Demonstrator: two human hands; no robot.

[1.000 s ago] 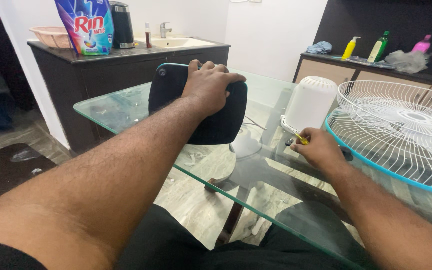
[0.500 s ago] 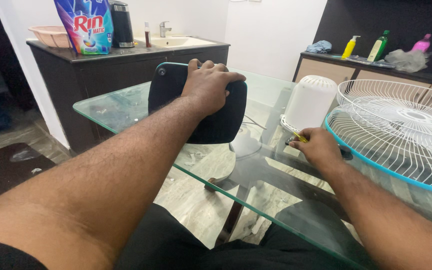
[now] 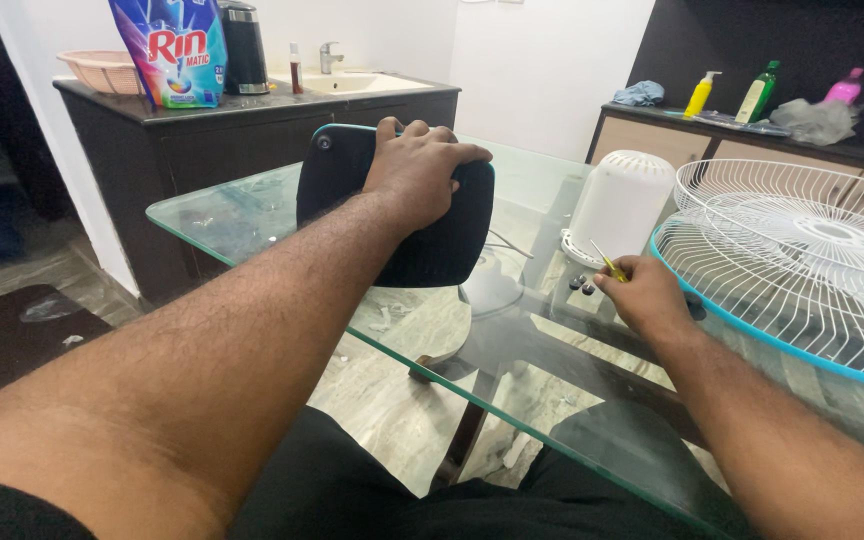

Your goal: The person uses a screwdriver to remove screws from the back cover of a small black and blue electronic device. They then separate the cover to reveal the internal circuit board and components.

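Gripping the dark base [image 3: 432,240], both hands stay unmoved.

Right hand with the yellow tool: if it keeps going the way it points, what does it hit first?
Likely the white motor housing: the right hand and its yellow tool point up toward the housing's base, though depth is unclear.

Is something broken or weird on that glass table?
Yes, a fan lies in pieces. Its dark base stands on edge under the left hand, the white wire grille lies flat, and the white motor cover stands apart. The right hand holds a yellow tool.
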